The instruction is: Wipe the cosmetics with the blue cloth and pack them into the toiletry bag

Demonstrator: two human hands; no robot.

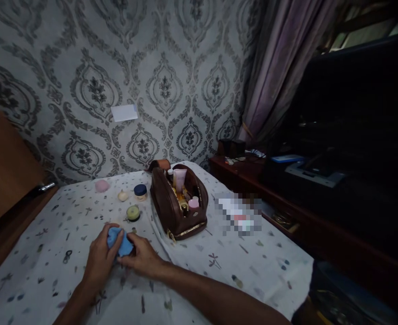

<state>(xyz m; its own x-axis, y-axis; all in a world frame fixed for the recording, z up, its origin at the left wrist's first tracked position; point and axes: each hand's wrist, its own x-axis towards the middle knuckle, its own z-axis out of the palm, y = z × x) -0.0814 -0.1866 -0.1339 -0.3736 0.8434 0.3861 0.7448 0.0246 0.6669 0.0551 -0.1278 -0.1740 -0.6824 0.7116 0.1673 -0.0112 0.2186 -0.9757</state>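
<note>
My left hand (100,258) and my right hand (142,257) both grip a small blue cloth (118,241) low over the patterned white sheet (239,266). The fingers of each hand curl round the cloth. Behind them stands an open brown toiletry bag (172,208) packed with tubes and small bottles. To the bag's left lie a yellow-lidded jar (133,212), a dark blue-lidded jar (140,191), a small cream-coloured item (122,196) and a pink round item (102,185).
A dark wooden shelf (307,216) runs along the right with a printer-like device (316,174) on it. A wooden board (6,171) stands at the left. A curtain (280,67) hangs by the patterned wall.
</note>
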